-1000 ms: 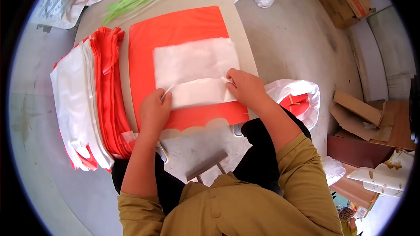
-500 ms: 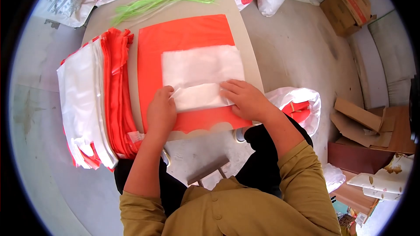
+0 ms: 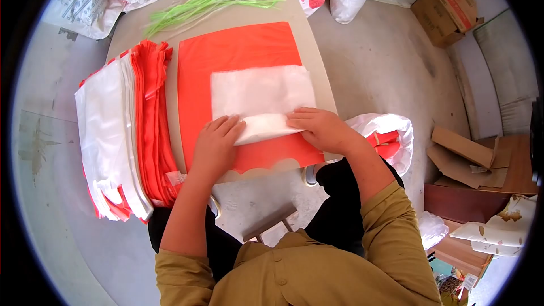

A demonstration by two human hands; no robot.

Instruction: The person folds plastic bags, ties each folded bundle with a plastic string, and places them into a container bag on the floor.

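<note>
A thin white plastic sheet [image 3: 260,88] lies on a flat red plastic sheet [image 3: 238,48], its near edge folded over into a narrow strip [image 3: 266,126]. Across the left end of that strip, the fingers of my left hand [image 3: 217,146] lie stretched out and flat. My right hand [image 3: 326,129] rests on the other end, fingers extended over the fold and thumb apart near the table's right edge. Whatever is under the palms is hidden. The red sheet has a scalloped near edge.
Left of the red sheet stands a thick stack of folded red and white bags [image 3: 122,130]. Green plastic strips [image 3: 221,0] lie at the table's [image 3: 317,62] far end. A white bag with red contents [image 3: 405,141] stands at right, and cardboard boxes [image 3: 467,158] lie beyond.
The near part of the white sheet is now folded into a narrower strip. My left hand has moved right and flattened onto it; my right hand has shifted slightly toward me.
</note>
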